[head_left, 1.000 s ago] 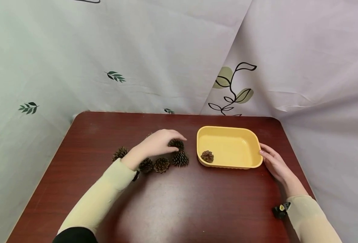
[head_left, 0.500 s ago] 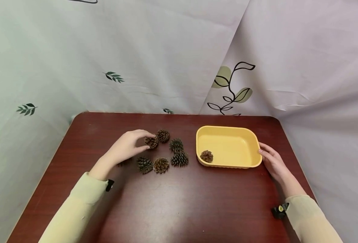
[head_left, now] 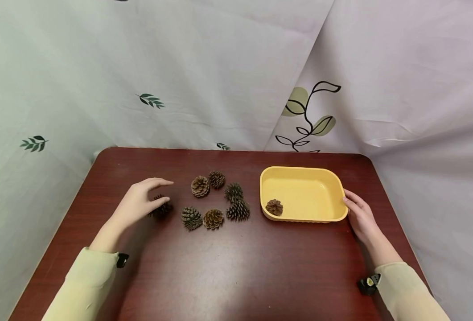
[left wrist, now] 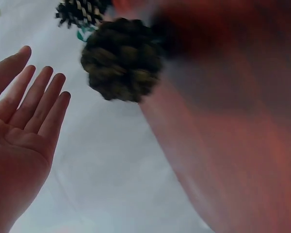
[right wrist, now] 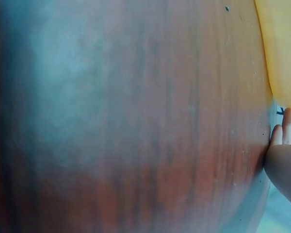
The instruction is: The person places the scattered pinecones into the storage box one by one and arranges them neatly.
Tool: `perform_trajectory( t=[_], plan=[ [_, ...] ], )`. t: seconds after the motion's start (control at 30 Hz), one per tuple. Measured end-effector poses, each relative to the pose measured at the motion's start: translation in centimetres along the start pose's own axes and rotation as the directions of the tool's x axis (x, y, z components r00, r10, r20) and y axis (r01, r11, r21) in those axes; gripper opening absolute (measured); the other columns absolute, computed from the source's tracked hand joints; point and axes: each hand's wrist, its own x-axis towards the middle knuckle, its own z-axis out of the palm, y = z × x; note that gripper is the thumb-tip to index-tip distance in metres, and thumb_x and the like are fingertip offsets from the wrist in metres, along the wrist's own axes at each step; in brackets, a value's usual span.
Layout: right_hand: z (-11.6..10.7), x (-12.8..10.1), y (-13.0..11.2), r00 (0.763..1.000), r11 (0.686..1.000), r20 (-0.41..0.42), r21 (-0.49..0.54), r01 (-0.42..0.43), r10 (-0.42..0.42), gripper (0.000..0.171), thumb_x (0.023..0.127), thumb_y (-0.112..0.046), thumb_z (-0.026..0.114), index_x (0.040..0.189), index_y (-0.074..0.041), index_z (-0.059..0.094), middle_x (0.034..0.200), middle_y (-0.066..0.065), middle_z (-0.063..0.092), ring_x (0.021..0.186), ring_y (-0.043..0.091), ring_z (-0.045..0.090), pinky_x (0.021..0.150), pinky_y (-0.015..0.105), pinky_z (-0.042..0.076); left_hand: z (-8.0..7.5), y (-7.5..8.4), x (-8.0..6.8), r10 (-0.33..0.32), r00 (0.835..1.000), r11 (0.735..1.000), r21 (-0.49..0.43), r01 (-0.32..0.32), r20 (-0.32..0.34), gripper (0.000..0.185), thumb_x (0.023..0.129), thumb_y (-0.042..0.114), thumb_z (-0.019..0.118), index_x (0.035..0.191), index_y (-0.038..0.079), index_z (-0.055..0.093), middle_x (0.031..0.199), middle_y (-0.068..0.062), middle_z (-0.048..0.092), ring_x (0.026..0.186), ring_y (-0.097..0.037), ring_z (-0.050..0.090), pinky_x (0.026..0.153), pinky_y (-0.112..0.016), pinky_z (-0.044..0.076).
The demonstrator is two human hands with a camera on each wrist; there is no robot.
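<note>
My left hand [head_left: 137, 200] hovers at the left end of a group of pine cones, thumb and fingers spread apart with nothing between them. Just beyond the thumb, partly hidden by it, lies a dark pine cone [head_left: 162, 209]. In the left wrist view the palm [left wrist: 26, 131] shows bare, beside a pine cone [left wrist: 121, 60]. On the right, a yellow rectangular basin [head_left: 300, 196] has one brown pine cone [head_left: 274, 207] in its near left corner. Fingers of my right hand [head_left: 362, 218] touch the basin's right wall, fairly straight, with the thumb at the rim.
Between hand and basin lie several more pine cones, among them a brown one [head_left: 200, 186], a greenish one [head_left: 191, 218] and a spiky dark one [head_left: 238, 210]. The reddish-brown table [head_left: 220, 276] ends at a white patterned cloth [head_left: 204, 80].
My left hand has moved leftward, away from the right-hand pine cones, past the brown one, to the leftmost cone. The cones stay where they lay. My right hand remains at the basin.
</note>
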Motion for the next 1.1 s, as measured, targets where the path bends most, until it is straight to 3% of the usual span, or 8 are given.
perform_trajectory(
  t=[0.3,0.43,0.67,1.1],
  plan=[
    [-0.3,-0.2,0.2,1.0,1.0,0.022,-0.008,0.005,-0.005,0.041,0.112,0.0,0.042,0.124,-0.022,0.074,0.115,-0.01,0.078,0.1,0.001,0.072,0.085,0.014,0.057,0.0,-1.7,-3.4,-0.091,0.991,0.996,0.003,0.092,-0.094,0.053,0.088,0.002,0.084,0.138,0.003,0.067,0.135,-0.023,0.07,0.126,-0.045,0.063,0.099,-0.063,0.052],
    [-0.3,-0.2,0.2,1.0,1.0,0.028,-0.017,0.01,-0.01,0.04,0.112,0.0,0.042,0.125,-0.022,0.073,0.117,-0.01,0.077,0.102,0.001,0.072,0.086,0.014,0.057,0.3,-2.3,-4.3,-0.134,0.986,0.991,-0.01,0.134,-0.1,0.057,0.087,0.005,0.087,0.14,0.001,0.066,0.137,-0.026,0.067,0.128,-0.048,0.06,0.099,-0.066,0.05],
    [-0.5,-0.1,0.3,1.0,0.999,0.03,-0.034,0.005,-0.004,0.04,0.112,-0.001,0.043,0.124,-0.023,0.073,0.118,-0.011,0.077,0.104,0.0,0.072,0.088,0.014,0.057,1.0,-3.3,-5.0,-0.202,0.978,0.979,-0.01,0.201,-0.051,0.062,0.085,0.011,0.089,0.141,0.0,0.064,0.137,-0.029,0.066,0.128,-0.051,0.059,0.099,-0.069,0.049],
    [-0.5,0.0,0.2,1.0,0.999,0.031,-0.039,0.0,0.001,0.039,0.112,-0.002,0.043,0.123,-0.025,0.074,0.117,-0.013,0.077,0.103,-0.001,0.071,0.088,0.013,0.057,1.7,-4.2,-5.1,-0.219,0.976,0.976,-0.017,0.218,-0.024,0.06,0.087,0.007,0.086,0.142,0.0,0.063,0.138,-0.03,0.066,0.125,-0.051,0.063,0.098,-0.068,0.053]
  ],
)
